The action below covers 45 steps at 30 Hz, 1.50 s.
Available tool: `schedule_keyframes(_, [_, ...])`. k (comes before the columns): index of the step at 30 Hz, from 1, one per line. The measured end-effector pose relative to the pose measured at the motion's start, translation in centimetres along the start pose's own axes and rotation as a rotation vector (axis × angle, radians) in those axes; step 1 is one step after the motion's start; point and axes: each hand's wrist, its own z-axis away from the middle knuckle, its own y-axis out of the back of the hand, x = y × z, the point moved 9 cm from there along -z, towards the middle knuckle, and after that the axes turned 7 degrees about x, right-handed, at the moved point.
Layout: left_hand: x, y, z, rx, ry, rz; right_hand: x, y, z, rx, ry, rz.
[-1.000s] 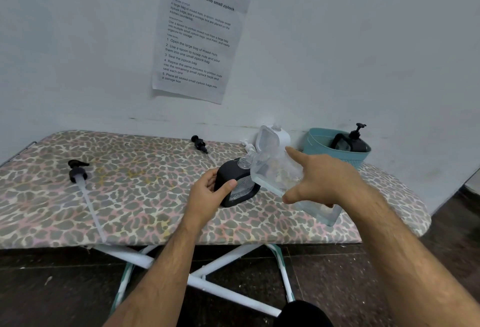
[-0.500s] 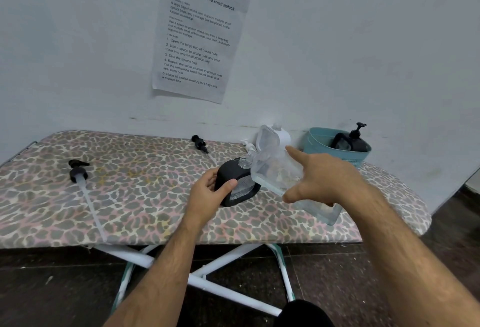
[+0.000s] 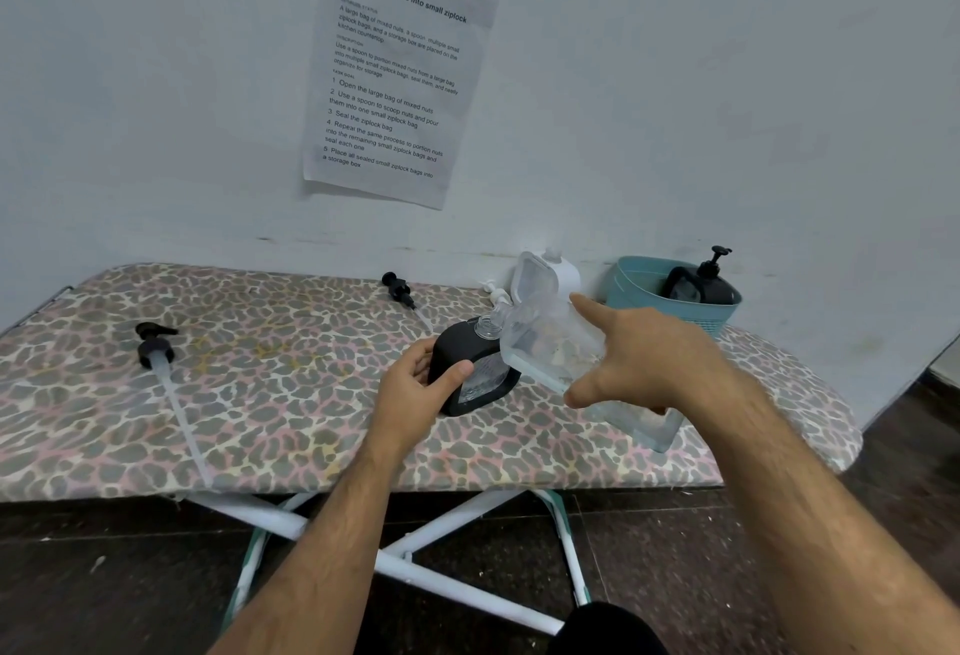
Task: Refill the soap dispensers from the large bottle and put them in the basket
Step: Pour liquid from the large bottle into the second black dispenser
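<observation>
A black soap dispenser with its pump off stands on the leopard-print board. My left hand grips its left side. My right hand holds the large clear bottle, tilted with its mouth over the dispenser's clear open neck. The bottle's flip cap hangs open. A teal basket at the back right holds a black dispenser with its pump on.
Two loose black pumps with long tubes lie on the board, one at the left, one at the back middle. A white dispenser stands by the wall behind the bottle. A paper sheet hangs on the wall.
</observation>
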Motion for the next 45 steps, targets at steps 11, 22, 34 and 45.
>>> schedule_keyframes(11, [0.07,-0.03,0.0,0.001,-0.002,0.0,0.02,-0.17,-0.26,0.009,0.004,0.0])
schedule_keyframes(22, [0.15,-0.01,0.08,-0.003,-0.009,-0.001,0.17,-0.32,-0.49,0.012,-0.004,0.0])
schedule_keyframes(34, [0.27,-0.03,0.16,-0.002,-0.007,0.006,-0.11,0.06,-0.28,0.01,-0.001,0.009])
schedule_keyframes(45, [0.49,-0.14,0.21,-0.013,-0.019,0.005,-0.12,0.13,-0.11,0.0,-0.003,0.012])
